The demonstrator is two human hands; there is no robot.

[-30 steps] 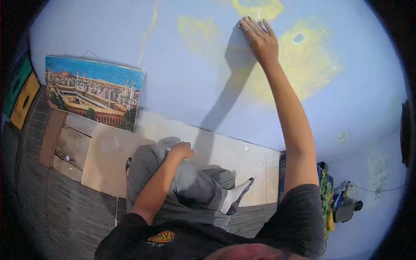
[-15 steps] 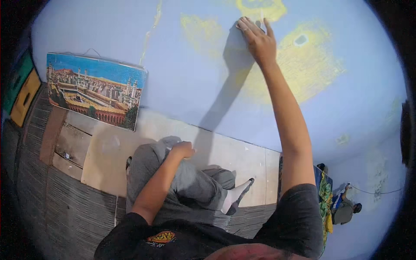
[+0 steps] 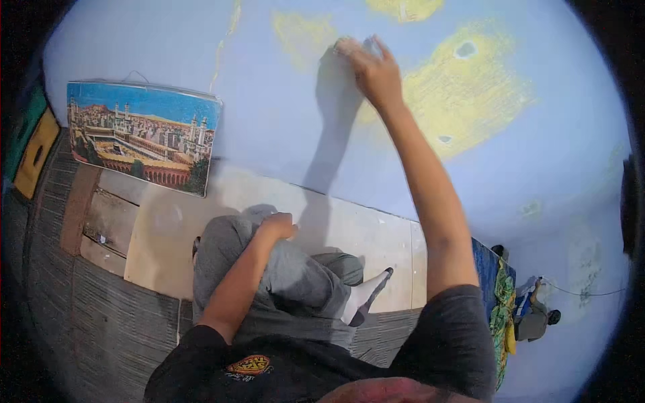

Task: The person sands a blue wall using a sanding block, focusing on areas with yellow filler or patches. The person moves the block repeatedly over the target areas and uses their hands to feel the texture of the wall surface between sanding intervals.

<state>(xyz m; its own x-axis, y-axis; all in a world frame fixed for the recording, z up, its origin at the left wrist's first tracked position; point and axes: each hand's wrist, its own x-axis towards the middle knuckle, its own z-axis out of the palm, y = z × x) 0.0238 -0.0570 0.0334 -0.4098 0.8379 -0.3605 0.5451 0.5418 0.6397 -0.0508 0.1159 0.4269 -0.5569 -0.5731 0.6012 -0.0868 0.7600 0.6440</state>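
My right hand (image 3: 376,72) is raised against the pale blue wall (image 3: 269,127), arm stretched out. Its fingers are bent and blurred, pressed round something small and pale that I cannot make out. The hand lies between scuffed yellow patches: a small one (image 3: 302,37) to its left and a large one (image 3: 463,101) to its right, with a bare whitish spot in it. My left hand (image 3: 279,226) rests on the knee of my grey trousers (image 3: 232,248), its fingers curled into a loose fist with nothing showing in it.
A picture of a city with minarets (image 3: 141,138) leans low on the wall at left. Pale boards (image 3: 252,185) and dark ribbed matting (image 3: 114,322) cover the floor. Far right, another person (image 3: 534,322) is by the wall, near green-yellow cloth (image 3: 502,302) and a cable (image 3: 584,294).
My right hand has moved left and slightly down along the wall, with its shadow. My left hand stays on the knee. The whole view has shifted a little.
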